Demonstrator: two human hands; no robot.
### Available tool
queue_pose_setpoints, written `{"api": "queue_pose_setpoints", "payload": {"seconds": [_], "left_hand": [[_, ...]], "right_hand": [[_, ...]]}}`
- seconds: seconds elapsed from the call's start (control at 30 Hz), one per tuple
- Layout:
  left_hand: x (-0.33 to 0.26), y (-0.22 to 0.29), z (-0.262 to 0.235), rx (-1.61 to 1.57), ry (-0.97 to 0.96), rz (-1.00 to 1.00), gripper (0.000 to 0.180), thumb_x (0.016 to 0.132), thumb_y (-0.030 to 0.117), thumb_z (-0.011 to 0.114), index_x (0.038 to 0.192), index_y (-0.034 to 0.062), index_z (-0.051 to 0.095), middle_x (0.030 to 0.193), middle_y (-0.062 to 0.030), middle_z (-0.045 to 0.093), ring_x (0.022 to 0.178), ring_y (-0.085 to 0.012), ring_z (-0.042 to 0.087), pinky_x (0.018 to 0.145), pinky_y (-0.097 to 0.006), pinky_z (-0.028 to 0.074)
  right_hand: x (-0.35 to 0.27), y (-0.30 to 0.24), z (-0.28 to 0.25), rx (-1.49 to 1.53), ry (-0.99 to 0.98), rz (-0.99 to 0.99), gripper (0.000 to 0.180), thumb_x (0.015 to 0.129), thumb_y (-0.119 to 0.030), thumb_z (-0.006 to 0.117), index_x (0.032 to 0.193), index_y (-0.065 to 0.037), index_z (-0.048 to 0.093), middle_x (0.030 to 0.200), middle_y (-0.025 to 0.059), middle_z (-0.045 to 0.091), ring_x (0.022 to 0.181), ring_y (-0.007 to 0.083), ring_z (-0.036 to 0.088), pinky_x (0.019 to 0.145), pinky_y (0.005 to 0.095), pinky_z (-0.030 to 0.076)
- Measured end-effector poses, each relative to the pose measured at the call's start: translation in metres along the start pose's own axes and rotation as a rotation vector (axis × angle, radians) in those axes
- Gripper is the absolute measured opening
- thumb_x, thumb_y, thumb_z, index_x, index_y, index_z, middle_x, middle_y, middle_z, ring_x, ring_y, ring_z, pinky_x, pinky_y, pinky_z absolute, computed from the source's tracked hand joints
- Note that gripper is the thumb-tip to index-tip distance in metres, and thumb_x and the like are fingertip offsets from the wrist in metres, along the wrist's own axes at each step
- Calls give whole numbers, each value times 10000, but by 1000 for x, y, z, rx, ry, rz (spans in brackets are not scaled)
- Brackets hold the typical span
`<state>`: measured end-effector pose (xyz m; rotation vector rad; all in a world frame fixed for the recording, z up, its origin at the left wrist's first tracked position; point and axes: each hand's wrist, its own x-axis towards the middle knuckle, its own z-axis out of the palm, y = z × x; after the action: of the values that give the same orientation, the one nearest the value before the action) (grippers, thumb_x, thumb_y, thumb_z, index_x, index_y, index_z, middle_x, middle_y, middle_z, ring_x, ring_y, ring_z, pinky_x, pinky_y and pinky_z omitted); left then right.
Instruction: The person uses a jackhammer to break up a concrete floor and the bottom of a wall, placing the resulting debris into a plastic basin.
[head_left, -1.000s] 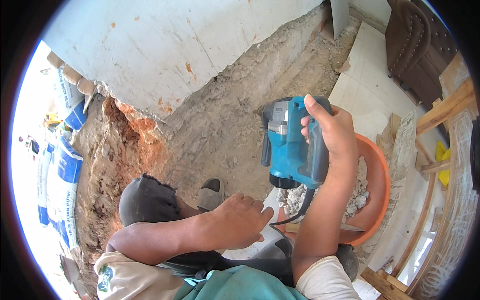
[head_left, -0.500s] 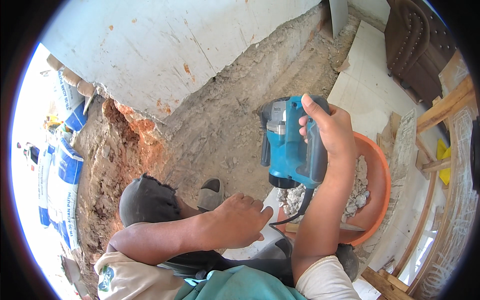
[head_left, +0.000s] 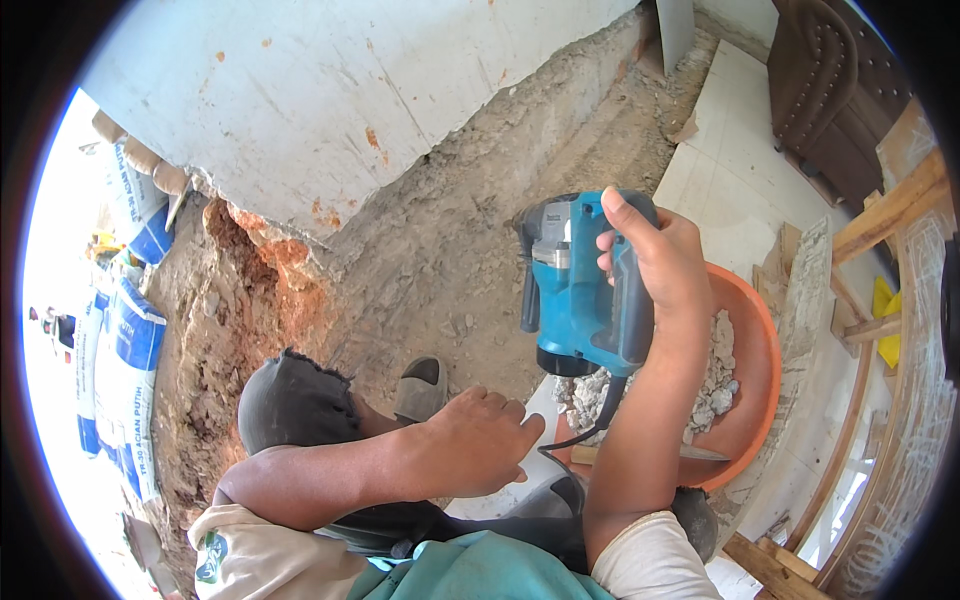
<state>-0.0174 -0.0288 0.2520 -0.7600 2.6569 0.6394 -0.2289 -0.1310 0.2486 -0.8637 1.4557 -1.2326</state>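
My right hand (head_left: 662, 255) grips the rear handle of a teal and black demolition hammer (head_left: 580, 290), with the thumb lying along the top. The tool's front end points left over the bare ground; no bit can be made out. A black power cord (head_left: 607, 405) runs from its lower end toward my legs. Held over my lap, my left hand (head_left: 472, 445) is empty, its fingers loosely bent and the thumb side apart. Behind the tool and my right forearm stands an orange basin (head_left: 765, 390) with grey rubble (head_left: 713, 400) in it, partly hidden.
A white wall (head_left: 290, 90) with a broken lower edge rises ahead, above dug-out reddish soil (head_left: 265, 250). Blue-and-white bags (head_left: 130, 370) stand at the left. To the right are a wooden frame (head_left: 890, 215) and a brown tufted seat (head_left: 820, 90).
My hands and the demolition hammer stay where they were. Only a small distant figure at the far left has shifted slightly.
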Motion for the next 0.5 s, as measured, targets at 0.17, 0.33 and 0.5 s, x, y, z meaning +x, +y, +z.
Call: {"api": "queue_pose_setpoints", "payload": {"seconds": [0.17,0.33,0.5], "left_hand": [[1,0,2,-10,4,-9,504,782,330,725,1095,-22,547,885,-160,616,866,-358,638,808,-426,476],[-2,3,4,3,-15,-36,519,809,347,697,1148,-14,543,903,-165,613,892,-359,631,827,-428,470],[0,4,1,-14,-50,-143,523,833,355,671,1184,-8,537,949,-178,619,931,-365,626,841,-440,470]], "right_hand": [[1,1,-3,22,-12,-7,487,714,-465,810,813,-4,689,669,42,606,566,109,569,531,253,457],[1,3,-3,15,-35,-21,497,756,-456,790,859,14,665,683,67,617,562,123,592,491,261,468],[2,3,-4,15,-40,-16,480,749,-457,791,863,-4,681,682,60,617,564,121,587,505,260,467]]}}
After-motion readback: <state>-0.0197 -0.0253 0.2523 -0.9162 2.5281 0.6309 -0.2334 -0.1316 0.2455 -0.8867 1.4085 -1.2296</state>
